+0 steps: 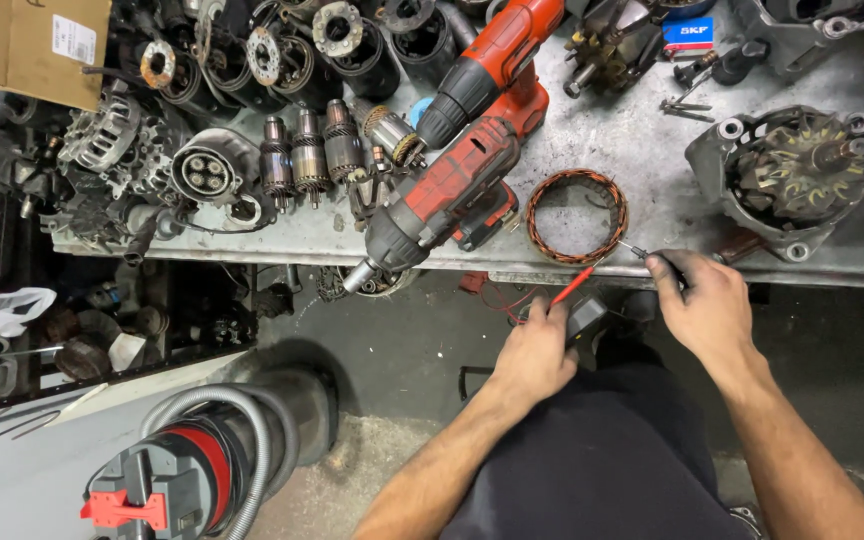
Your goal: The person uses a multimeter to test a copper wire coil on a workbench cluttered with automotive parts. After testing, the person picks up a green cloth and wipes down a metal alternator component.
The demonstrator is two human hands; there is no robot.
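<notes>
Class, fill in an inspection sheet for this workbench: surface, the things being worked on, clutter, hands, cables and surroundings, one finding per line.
Surface: grey metal bench, scuffed and crowded.
Job's things: copper-wound stator ring lying flat near the bench edge; red probe and black probe pointing at it.
Clutter: two red and black cordless drills, a row of armatures, an alternator housing, a cardboard box.
Grippers: left hand holds the red probe; right hand holds the black probe.
Cables: thin red lead hanging below the bench edge.
Surroundings: vacuum cleaner with grey hose on the concrete floor, left.
</notes>
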